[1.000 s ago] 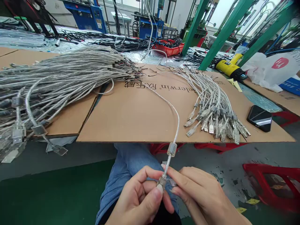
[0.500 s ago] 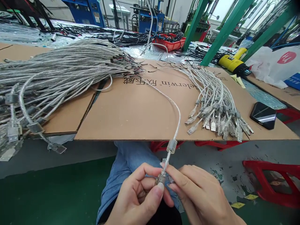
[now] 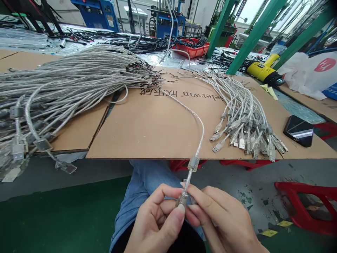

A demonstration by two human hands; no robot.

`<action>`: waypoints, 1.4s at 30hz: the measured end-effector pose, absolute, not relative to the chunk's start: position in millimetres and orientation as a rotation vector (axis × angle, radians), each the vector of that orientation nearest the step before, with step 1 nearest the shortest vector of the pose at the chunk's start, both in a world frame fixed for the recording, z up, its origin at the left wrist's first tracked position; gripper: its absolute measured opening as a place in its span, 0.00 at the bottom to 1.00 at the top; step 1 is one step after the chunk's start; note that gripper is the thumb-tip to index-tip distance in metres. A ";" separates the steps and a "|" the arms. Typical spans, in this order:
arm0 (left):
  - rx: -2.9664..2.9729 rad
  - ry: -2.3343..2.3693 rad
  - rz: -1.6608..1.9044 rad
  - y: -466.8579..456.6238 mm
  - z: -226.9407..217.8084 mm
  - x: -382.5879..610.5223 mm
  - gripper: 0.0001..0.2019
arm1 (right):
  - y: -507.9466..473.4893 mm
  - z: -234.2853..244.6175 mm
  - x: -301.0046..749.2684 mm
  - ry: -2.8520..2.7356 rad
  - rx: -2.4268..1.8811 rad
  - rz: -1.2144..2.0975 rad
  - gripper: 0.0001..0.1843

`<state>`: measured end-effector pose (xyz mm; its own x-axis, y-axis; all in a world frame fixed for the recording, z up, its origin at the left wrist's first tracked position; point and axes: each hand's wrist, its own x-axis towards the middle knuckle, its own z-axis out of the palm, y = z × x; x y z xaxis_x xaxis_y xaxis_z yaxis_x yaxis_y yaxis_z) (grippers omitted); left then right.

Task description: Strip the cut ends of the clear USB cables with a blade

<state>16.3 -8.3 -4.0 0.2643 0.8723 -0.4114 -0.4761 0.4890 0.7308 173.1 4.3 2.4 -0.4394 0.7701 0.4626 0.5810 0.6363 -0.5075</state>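
Note:
A clear-jacketed USB cable (image 3: 201, 130) runs from the large bundle over the cardboard and hangs past its front edge. Its ferrite bead (image 3: 193, 163) sits just above my hands. My left hand (image 3: 160, 218) pinches the cable's plug end between thumb and fingers; the plug is mostly covered. Close against it, my right hand (image 3: 223, 214) has its thumb and fingers bent around the same end. On the left lies a big bundle of similar cables (image 3: 79, 77), and on the right a smaller fanned group of cables (image 3: 244, 116) with USB plugs toward me.
A black phone (image 3: 298, 130) lies at the right of the cardboard (image 3: 147, 130). Behind are a yellow heat gun (image 3: 260, 72), a white plastic bag (image 3: 308, 73), a red tray (image 3: 195, 52) of black cables and green posts (image 3: 244, 38). A red stool (image 3: 297, 207) stands lower right.
The view has shifted slightly, so the scene appears a little further right. Both hands keep their hold on the cable end, with hardly any finger movement.

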 end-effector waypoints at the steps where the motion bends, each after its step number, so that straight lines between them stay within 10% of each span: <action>1: 0.510 0.889 0.979 -8.2 -3.6 16.3 0.15 | 4.9 3.2 173.8 -2.126 -1.061 0.464 0.15; 16: 0.571 0.803 1.068 -10.7 -5.6 20.2 0.11 | 12.7 4.5 164.4 -1.360 -1.166 1.233 0.05; 42: 0.552 0.939 1.180 -14.0 -2.0 21.0 0.11 | 4.3 8.7 168.6 -1.929 -0.990 0.590 0.17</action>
<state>21.0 -14.0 -2.0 0.0868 0.9424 -0.3231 -0.5263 0.3188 0.7883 168.6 4.3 8.7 -0.3106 0.8197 0.4813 0.4099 0.5724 -0.7102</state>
